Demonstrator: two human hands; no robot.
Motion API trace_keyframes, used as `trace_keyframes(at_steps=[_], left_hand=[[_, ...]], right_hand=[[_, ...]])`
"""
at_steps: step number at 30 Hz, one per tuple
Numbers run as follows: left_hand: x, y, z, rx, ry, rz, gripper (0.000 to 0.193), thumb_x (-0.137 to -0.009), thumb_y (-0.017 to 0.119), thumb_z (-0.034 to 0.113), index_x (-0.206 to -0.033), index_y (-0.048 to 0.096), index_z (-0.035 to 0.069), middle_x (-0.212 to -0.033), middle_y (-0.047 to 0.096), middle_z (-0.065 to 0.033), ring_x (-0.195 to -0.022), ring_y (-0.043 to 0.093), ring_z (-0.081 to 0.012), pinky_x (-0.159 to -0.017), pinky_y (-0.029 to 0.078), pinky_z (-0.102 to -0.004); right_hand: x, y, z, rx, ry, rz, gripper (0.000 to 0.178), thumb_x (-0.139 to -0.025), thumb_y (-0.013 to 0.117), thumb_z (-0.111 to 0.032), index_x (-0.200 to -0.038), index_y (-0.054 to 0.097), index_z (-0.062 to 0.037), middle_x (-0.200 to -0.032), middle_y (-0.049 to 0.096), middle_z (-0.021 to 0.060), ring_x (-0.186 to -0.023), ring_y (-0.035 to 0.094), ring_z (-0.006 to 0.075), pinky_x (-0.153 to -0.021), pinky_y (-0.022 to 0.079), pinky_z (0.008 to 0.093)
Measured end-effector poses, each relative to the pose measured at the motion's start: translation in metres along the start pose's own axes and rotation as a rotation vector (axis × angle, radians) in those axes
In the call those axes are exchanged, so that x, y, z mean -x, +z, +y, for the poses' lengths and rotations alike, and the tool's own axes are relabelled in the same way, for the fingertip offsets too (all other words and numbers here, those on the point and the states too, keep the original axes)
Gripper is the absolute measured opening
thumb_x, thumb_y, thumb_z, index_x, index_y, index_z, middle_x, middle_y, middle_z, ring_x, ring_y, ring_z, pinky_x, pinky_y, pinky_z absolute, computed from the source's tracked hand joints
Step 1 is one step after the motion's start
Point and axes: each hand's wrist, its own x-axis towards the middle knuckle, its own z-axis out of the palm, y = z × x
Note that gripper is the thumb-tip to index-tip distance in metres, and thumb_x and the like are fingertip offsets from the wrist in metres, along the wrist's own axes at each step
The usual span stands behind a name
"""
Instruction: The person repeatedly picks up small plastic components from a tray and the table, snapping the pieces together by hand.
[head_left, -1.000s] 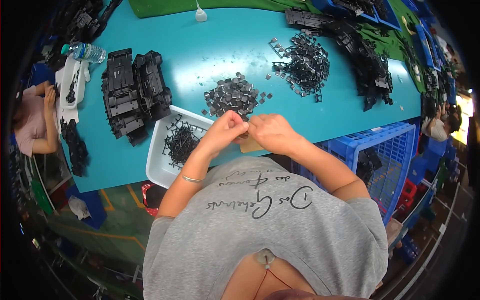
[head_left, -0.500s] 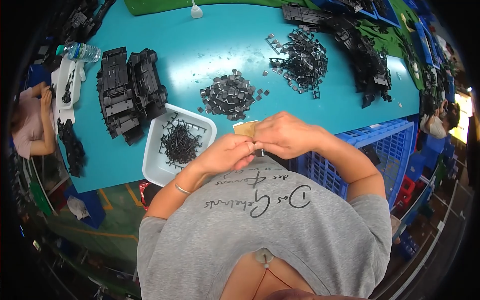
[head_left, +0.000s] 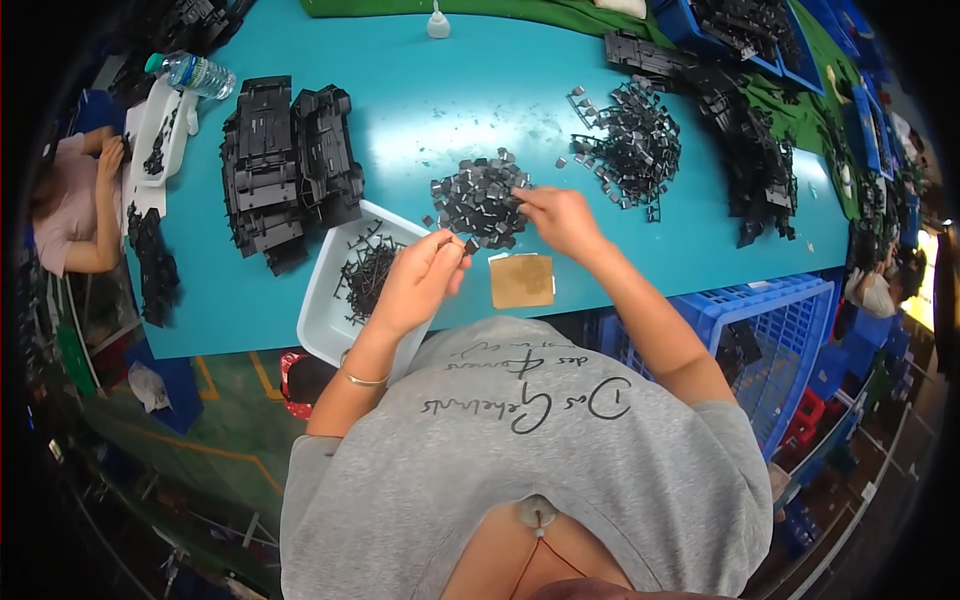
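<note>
My left hand point(head_left: 420, 280) is closed in a pinch on a small black plastic part point(head_left: 470, 246), whose dark end sticks out past thumb and forefinger. It hovers by the near-left side of a pile of small black square plastic pieces point(head_left: 470, 200). At that pile's right edge, my right hand point(head_left: 562, 215) reaches in with thumb and fingers pinched together; whether a piece is between the fingertips cannot be made out. Below the right hand, a tan square pad point(head_left: 522, 281) lies on the table. A white tray point(head_left: 312, 310) of thin black branched parts point(head_left: 365, 270) stands left of my left hand, partly hidden by it.
Black vehicle-chassis-like assemblies point(head_left: 265, 170) stand at left on the teal table point(head_left: 400, 90). Another heap of black parts point(head_left: 635, 145) and more assemblies point(head_left: 750, 150) lie at right. A water bottle point(head_left: 195, 75), a small white bottle point(head_left: 438, 24), a blue crate point(head_left: 770, 330) and a co-worker point(head_left: 75, 200) surround them.
My hands, held together near my chest before, have parted. The right moved forward to the pile; the left moved up and left with its part. The tan pad is now uncovered.
</note>
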Motion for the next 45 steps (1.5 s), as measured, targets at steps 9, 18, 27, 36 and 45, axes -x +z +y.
trace_keyframes(at_steps=[9,18,27,36,45], left_hand=[[-0.003,0.010,-0.018,-0.346,0.098,0.020,0.022,-0.085,0.052,0.019,-0.076,0.050,-0.001,-0.052,0.050,-0.0077,-0.047,0.050,-0.0137,-0.046,0.038,-0.0286],[0.041,0.000,-0.032,0.900,0.349,-0.358,0.026,-0.084,0.051,0.014,-0.059,0.052,0.003,-0.046,0.046,-0.0038,-0.038,0.038,-0.0079,-0.038,0.026,-0.0229],[0.061,-0.050,-0.045,-1.105,-0.115,0.194,0.025,-0.068,0.065,0.011,-0.093,0.061,0.007,-0.081,0.063,-0.0147,-0.076,0.060,-0.0337,-0.066,0.047,-0.0422],[0.063,-0.040,-0.028,-1.209,-0.218,0.119,0.051,-0.066,0.067,0.011,-0.114,0.051,0.008,-0.085,0.061,-0.0150,-0.077,0.059,-0.0347,-0.065,0.047,-0.0428],[0.018,-0.014,-0.007,-0.308,-0.013,-0.035,0.022,-0.083,0.056,0.017,-0.098,0.060,0.002,-0.069,0.059,-0.0043,-0.061,0.054,-0.0104,-0.054,0.043,-0.0248]], right_hand=[[0.026,0.013,-0.061,-0.004,-0.223,-0.327,0.013,-0.082,0.055,-0.013,-0.085,0.061,-0.0011,-0.070,0.061,0.0080,-0.061,0.058,0.0160,-0.057,0.045,0.0285],[0.019,0.030,0.008,-1.797,0.197,0.068,0.017,-0.085,0.049,-0.015,-0.068,0.051,-0.0090,-0.062,0.050,-0.0022,-0.049,0.040,0.0046,-0.043,0.028,0.0172],[-0.012,0.002,0.031,0.406,-0.123,0.355,0.030,-0.073,0.065,-0.020,-0.101,0.061,-0.0083,-0.098,0.054,0.0086,-0.086,0.056,0.0265,-0.071,0.047,0.0374],[-0.031,-0.077,0.059,0.944,-0.016,0.341,0.007,-0.071,0.063,-0.015,-0.073,0.066,-0.0089,-0.084,0.058,0.0062,-0.089,0.051,0.0237,-0.076,0.040,0.0354],[0.030,-0.101,-0.001,-0.059,-0.234,0.380,0.011,-0.077,0.055,0.004,-0.083,0.063,-0.0021,-0.085,0.057,0.0075,-0.078,0.056,0.0206,-0.068,0.046,0.0268]])
